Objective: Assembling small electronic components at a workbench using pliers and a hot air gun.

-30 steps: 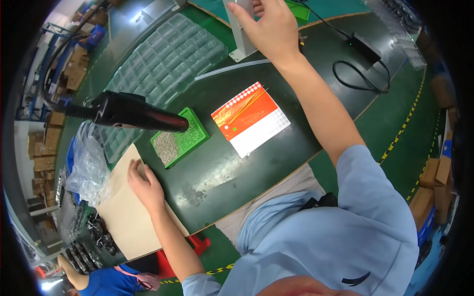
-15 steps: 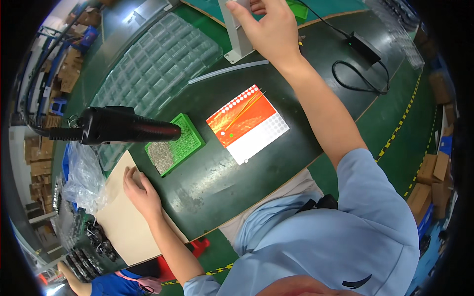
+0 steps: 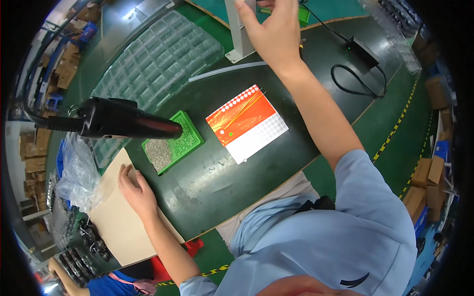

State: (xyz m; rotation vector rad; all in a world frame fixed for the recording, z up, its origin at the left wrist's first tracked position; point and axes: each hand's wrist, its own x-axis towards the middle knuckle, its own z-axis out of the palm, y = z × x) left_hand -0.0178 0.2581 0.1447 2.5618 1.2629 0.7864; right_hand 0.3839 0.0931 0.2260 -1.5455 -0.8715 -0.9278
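Note:
My left hand point(image 3: 138, 193) lies on a tan board point(image 3: 118, 224) at the left of the table, palm down with its fingers a little apart and nothing in them. At the top edge my right hand point(image 3: 276, 37) is raised beside a grey upright metal stand point(image 3: 240, 37). Its thumb reaches across the stand, while the other fingertips run out of the picture. A black cylindrical hand tool point(image 3: 128, 121), with a coiled cord, hangs above a green tray point(image 3: 190, 140) of small metal parts. Right of the tray, thin golden tweezers point(image 3: 242, 112) lie on an orange-and-white sheet with round dots point(image 3: 256, 143).
Clear compartment trays point(image 3: 158, 59) fill the back left. A pale tube point(image 3: 227, 70) lies near the stand's foot. A black power adapter point(image 3: 364, 53) with its cable is at the right. Plastic bags point(image 3: 79, 172) crowd the left edge. Another person's arm point(image 3: 64, 276) shows at lower left.
My right hand has shifted slightly, its thumb now across the stand and more of its fingers beyond the top edge. The left hand remains on the board; the whole view has moved slightly.

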